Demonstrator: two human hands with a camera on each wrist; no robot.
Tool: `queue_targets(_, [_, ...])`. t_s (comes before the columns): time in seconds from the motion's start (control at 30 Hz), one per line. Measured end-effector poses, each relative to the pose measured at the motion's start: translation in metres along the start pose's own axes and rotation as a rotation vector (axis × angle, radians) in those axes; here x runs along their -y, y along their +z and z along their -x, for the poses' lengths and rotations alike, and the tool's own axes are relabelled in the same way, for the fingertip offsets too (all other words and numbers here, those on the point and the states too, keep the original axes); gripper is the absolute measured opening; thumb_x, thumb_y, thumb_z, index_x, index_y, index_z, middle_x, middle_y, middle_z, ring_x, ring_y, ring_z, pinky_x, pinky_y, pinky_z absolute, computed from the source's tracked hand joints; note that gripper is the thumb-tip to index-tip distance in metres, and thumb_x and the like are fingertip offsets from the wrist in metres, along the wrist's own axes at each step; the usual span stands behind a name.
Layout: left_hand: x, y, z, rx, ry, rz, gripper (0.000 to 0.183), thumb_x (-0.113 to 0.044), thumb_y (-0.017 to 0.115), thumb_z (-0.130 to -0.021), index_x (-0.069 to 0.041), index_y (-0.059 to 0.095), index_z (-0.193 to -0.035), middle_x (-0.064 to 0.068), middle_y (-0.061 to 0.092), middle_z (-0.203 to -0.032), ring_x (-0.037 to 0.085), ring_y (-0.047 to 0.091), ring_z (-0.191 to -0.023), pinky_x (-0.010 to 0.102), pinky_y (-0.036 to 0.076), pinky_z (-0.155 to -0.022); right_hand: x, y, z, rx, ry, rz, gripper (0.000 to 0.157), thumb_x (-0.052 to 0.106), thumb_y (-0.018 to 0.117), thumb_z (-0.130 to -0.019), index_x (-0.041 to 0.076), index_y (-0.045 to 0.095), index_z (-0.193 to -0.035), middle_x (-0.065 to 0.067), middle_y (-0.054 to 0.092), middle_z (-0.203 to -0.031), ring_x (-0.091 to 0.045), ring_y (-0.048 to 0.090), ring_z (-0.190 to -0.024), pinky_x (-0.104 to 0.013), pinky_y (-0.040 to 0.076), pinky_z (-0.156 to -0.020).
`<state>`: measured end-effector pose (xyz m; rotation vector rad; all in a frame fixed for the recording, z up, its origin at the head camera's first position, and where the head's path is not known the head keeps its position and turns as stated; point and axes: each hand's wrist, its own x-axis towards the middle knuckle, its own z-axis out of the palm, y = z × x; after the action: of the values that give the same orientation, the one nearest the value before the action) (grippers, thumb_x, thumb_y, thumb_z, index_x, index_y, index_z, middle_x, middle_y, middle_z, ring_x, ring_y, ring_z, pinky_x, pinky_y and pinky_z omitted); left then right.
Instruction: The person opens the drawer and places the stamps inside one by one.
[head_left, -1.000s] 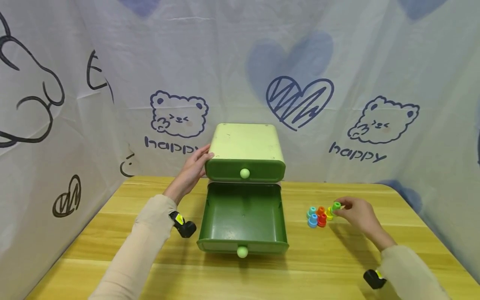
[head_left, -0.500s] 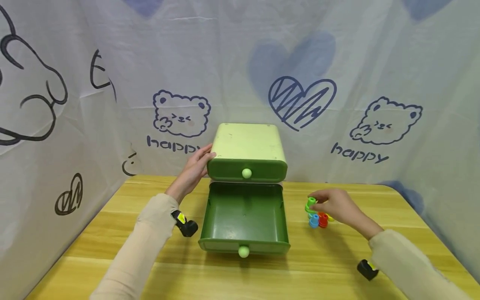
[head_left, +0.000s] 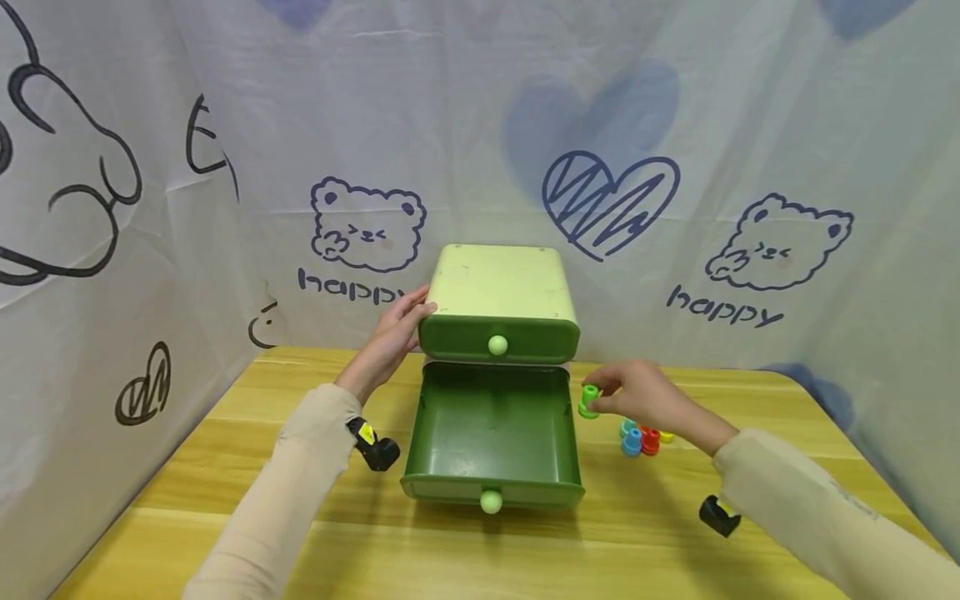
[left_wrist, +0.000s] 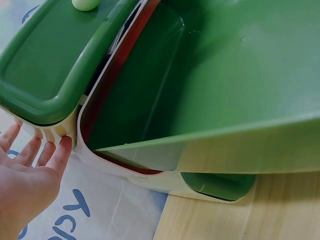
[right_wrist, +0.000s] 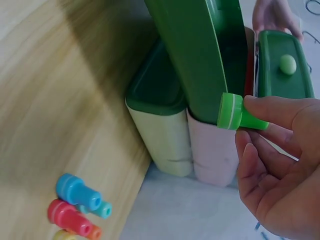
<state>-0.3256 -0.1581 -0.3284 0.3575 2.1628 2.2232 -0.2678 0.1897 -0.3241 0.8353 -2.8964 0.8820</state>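
The plastic drawer cabinet (head_left: pixel 501 279) looks light enough to shift if knocked; its pulled-out drawer (head_left: pixel 491 446) seems thin-walled but stiff. The left hand (head_left: pixel 390 336), fingers extended, touches the cabinet's upper side. The right hand (head_left: pixel 645 396) pinches a green stepped peg (right_wrist: pixel 230 111) just beside the drawer: probably light, rigid and smooth, best held by its narrow stem.

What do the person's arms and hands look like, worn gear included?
The person wears long cream fabric sleeves. The left hand and right hand are bare, without gloves. One small black device with a bright yellow patch is worn on each side.
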Motion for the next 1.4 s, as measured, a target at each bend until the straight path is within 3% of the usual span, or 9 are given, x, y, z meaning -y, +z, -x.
queue_targets(0.3, [0.001, 0.0, -0.001, -0.005, -0.004, 0.002, 0.063, -0.025, 0.05, -0.098, -0.009, 0.024, -0.153, 0.012, 0.022, -0.157, 0.028, 0.03, -0.139, 0.043, 0.033, -0.11, 0.014, -0.002, -0.015, 0.049, -0.107, 0.053, 0.023, 0.005, 0.076, -0.079, -0.004, 0.073, -0.1, -0.006, 0.071, -0.087, -0.014, 0.063, -0.073, -0.032, 0.055, -0.066])
queue_targets(0.63, [0.002, 0.001, -0.002, -0.028, -0.022, 0.002, 0.06, -0.024, 0.049, -0.099, -0.011, 0.027, -0.153, 0.011, 0.024, -0.156, 0.027, 0.035, -0.136, 0.041, 0.035, -0.109, 0.032, 0.003, -0.029, 0.124, -0.108, 0.082, 0.025, 0.012, 0.078, -0.079, 0.0, 0.072, -0.1, -0.001, 0.07, -0.087, -0.013, 0.063, -0.075, -0.029, 0.054, -0.066])
queue_targets(1.03, [0.001, 0.001, -0.001, -0.029, -0.023, -0.01, 0.061, -0.025, 0.05, -0.098, -0.012, 0.027, -0.153, 0.012, 0.025, -0.155, 0.027, 0.033, -0.137, 0.042, 0.036, -0.109, 0.052, 0.021, -0.053, 0.322, -0.09, -0.164, 0.016, 0.003, 0.078, -0.077, 0.003, 0.072, -0.092, 0.003, 0.067, -0.079, -0.01, 0.06, -0.072, -0.025, 0.053, -0.065])
queue_targets(1.4, [-0.001, 0.0, -0.001, -0.042, -0.026, -0.007, 0.062, -0.025, 0.051, -0.098, -0.012, 0.027, -0.153, 0.011, 0.024, -0.156, 0.027, 0.032, -0.138, 0.041, 0.035, -0.11, 0.064, 0.049, -0.08, 0.44, -0.078, -0.274, 0.018, -0.004, 0.078, -0.075, 0.001, 0.072, -0.091, 0.001, 0.067, -0.077, -0.01, 0.061, -0.071, -0.023, 0.053, -0.065])
